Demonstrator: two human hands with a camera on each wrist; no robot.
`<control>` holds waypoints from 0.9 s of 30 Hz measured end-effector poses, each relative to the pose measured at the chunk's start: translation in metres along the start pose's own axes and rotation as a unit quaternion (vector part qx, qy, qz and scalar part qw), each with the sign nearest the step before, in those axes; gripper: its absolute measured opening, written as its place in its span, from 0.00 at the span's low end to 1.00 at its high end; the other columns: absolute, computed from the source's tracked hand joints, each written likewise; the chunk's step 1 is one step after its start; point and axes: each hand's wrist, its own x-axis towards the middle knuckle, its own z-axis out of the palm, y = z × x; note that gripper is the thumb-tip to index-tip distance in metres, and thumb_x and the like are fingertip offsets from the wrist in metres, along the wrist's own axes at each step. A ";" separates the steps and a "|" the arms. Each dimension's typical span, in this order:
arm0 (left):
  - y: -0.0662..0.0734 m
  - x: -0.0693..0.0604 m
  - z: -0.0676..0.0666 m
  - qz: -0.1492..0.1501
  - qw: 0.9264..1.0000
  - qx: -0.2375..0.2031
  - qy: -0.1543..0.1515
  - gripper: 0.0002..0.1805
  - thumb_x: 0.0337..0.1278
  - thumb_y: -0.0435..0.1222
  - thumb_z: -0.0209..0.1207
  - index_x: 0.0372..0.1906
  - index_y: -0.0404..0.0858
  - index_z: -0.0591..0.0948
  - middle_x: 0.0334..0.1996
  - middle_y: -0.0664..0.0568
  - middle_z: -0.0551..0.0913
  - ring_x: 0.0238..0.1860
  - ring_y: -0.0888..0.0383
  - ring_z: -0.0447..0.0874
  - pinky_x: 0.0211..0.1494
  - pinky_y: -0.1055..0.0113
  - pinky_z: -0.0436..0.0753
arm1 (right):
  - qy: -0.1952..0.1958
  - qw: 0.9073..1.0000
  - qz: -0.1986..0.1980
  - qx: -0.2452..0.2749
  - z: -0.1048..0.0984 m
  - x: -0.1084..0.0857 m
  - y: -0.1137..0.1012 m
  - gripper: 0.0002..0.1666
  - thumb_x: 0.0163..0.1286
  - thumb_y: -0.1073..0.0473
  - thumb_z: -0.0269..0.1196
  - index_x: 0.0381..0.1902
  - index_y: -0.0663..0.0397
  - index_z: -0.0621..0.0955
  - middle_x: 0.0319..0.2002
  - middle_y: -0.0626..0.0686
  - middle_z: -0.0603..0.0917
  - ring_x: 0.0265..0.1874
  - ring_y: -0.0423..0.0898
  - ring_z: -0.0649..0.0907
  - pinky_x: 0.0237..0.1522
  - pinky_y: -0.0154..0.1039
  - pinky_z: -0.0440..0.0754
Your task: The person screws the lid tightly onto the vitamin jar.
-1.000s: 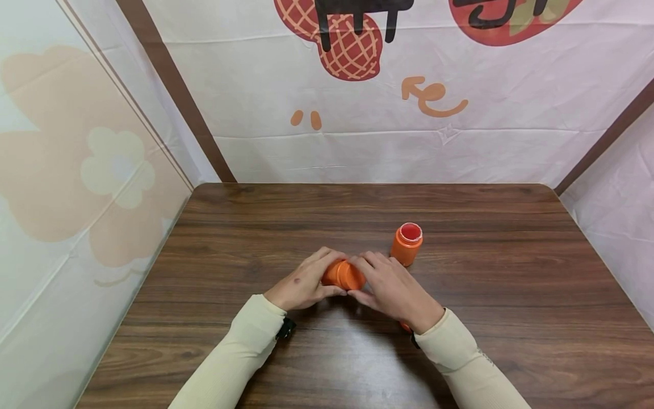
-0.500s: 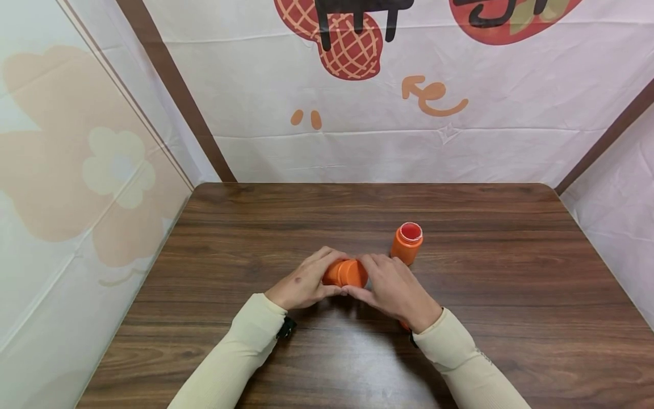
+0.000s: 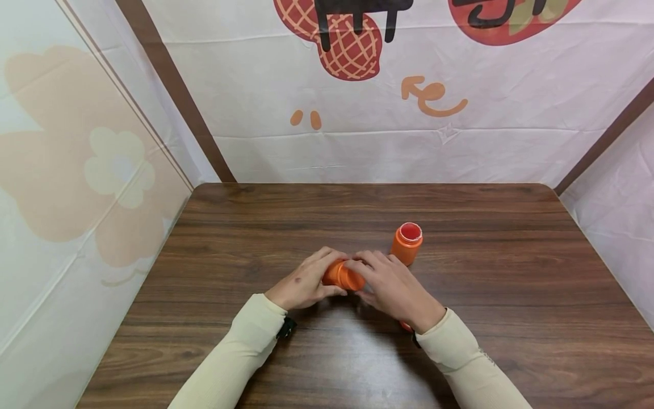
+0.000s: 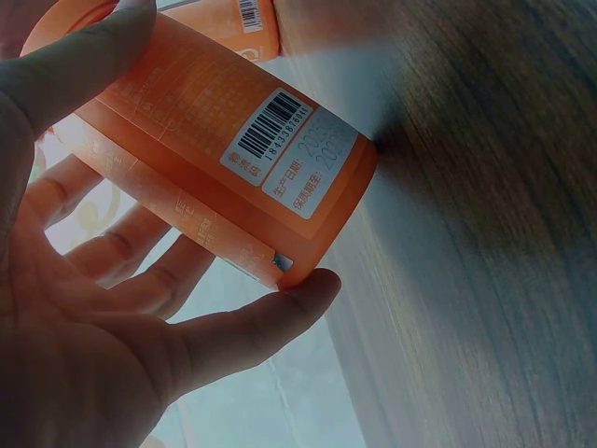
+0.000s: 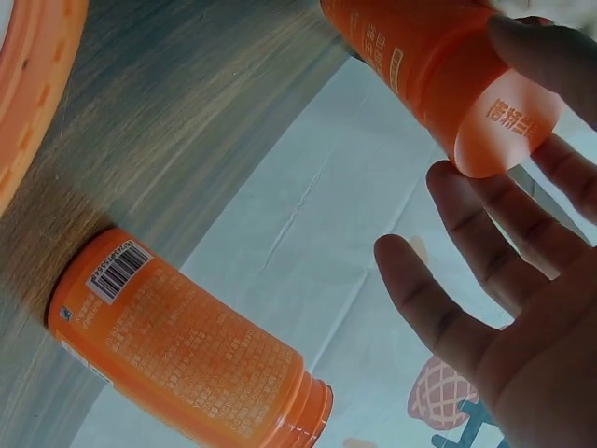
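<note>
My left hand (image 3: 305, 280) grips an orange plastic bottle (image 4: 215, 140), holding it tilted just over the table; a label with a barcode shows on its side. The bottle's orange screw cap (image 5: 508, 121), with raised lettering on its end, points to the right. My right hand (image 3: 390, 287) has the cap between thumb and fingers, while one finger stands clear of it in the right wrist view. Behind the right hand, a second orange bottle (image 3: 406, 245) stands upright without a cap, its round mouth open.
A loose orange ribbed cap (image 5: 37, 93) lies by the right wrist, mostly hidden from the head camera. All stands on a dark wood-grain table (image 3: 245, 227). A printed cloth backdrop (image 3: 245, 102) rises behind the table's far edge.
The right fingers have shifted on the cap, sliding right and then coming back over its top. The left hand and its bottle have stayed nearly still. The second bottle has not moved.
</note>
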 end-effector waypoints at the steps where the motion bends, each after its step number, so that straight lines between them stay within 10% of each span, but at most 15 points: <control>1: 0.000 0.000 0.000 0.000 1.000 0.000 0.000 0.33 0.53 0.38 0.73 0.63 0.38 0.73 0.54 0.50 0.75 0.48 0.56 0.78 0.49 0.61 0.81 | 0.003 1.000 -0.001 0.000 0.000 0.000 0.000 0.35 0.52 0.55 0.80 0.58 0.50 0.79 0.52 0.51 0.80 0.48 0.50 0.81 0.38 0.45 0.79; 27: 0.001 0.000 0.001 -0.013 1.000 0.005 -0.004 0.31 0.54 0.38 0.73 0.63 0.41 0.74 0.53 0.51 0.75 0.47 0.56 0.76 0.48 0.61 0.80 | 0.006 0.998 0.065 -0.007 0.004 0.001 -0.004 0.31 0.62 0.41 0.71 0.51 0.59 0.80 0.42 0.56 0.85 0.36 0.51 0.84 0.35 0.45 0.84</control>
